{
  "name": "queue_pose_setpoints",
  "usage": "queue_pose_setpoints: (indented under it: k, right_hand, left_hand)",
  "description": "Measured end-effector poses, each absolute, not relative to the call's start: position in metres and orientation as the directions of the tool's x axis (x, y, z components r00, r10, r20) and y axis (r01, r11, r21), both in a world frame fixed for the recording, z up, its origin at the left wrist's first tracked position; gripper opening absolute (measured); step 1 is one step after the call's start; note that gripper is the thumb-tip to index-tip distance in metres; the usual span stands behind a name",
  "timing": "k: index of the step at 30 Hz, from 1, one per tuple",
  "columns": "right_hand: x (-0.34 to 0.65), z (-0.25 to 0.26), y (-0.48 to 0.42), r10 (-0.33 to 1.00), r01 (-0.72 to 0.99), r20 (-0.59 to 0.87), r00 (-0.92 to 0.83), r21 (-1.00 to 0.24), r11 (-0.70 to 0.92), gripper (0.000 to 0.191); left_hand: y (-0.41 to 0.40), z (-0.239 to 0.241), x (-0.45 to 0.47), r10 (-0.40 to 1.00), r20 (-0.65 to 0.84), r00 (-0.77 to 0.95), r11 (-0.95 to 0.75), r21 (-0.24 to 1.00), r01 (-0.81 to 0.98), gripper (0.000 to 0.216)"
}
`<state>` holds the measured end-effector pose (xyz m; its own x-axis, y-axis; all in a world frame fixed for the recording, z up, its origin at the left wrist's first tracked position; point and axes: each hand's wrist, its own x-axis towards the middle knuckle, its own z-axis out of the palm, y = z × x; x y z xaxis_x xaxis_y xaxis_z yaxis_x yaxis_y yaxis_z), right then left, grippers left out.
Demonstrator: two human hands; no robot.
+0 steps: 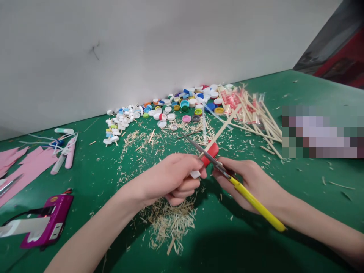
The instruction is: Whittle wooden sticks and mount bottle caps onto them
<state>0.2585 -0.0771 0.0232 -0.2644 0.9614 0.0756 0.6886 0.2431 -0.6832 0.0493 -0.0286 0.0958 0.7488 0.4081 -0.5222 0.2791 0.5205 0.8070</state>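
Observation:
My left hand (170, 178) is closed around a red bottle cap (209, 153) with a wooden stick (223, 127) through it; a white cap end (195, 174) shows by my fingers. My right hand (250, 182) grips yellow-handled scissors (256, 203). The scissors' metal blades (203, 149) cross the stick just above the red cap. Both hands hover over the green table (298, 212), above a heap of wood shavings (167, 223).
A pile of coloured bottle caps (187, 104) lies by the wall, with finished cap-and-stick pieces (116, 127) to its left. Wooden sticks (256, 115) lie at the right. A purple glue gun (47, 223), pink paper strips (22, 167) and pink tubes (66, 153) sit at the left.

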Motion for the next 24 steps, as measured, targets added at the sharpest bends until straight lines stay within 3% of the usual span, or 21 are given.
queue_pose_setpoints:
  k: [6, 9, 14, 18, 21, 24]
  right_hand:
    - [0.258, 0.021, -0.075, 0.956, 0.713, 0.100, -0.277, -0.645, 0.274, 0.032]
    - [0.257, 0.025, -0.072, 0.958, 0.739, 0.125, -0.258, -0.614, 0.279, 0.037]
    - [0.261, 0.034, -0.069, 0.981, 0.816, 0.064, -0.181, -0.547, 0.186, 0.052]
    - [0.272, 0.037, -0.063, 0.997, 0.833, 0.014, -0.071, -0.549, 0.067, 0.063]
    - [0.292, 0.029, -0.049, 0.988, 0.846, 0.003, 0.157, -0.516, -0.133, 0.078]
    - [0.321, 0.014, -0.034, 0.966, 0.910, 0.147, 0.211, -0.392, -0.139, 0.080]
  left_hand:
    - [-0.025, 0.094, 0.047, 0.258, -0.570, 0.780, 0.621, 0.716, 0.318, 0.018]
    - [-0.022, 0.092, 0.046, 0.253, -0.560, 0.789, 0.609, 0.726, 0.319, 0.018]
    - [-0.019, 0.095, 0.041, 0.549, -0.484, 0.682, 0.382, 0.871, 0.311, 0.019]
    - [-0.013, 0.102, 0.031, 0.817, -0.278, 0.506, 0.113, 0.936, 0.332, 0.017]
    - [-0.012, 0.108, 0.025, 0.908, -0.109, 0.404, -0.083, 0.900, 0.429, 0.020]
    - [-0.020, 0.117, 0.024, 0.926, 0.034, 0.375, -0.250, 0.801, 0.544, 0.028]
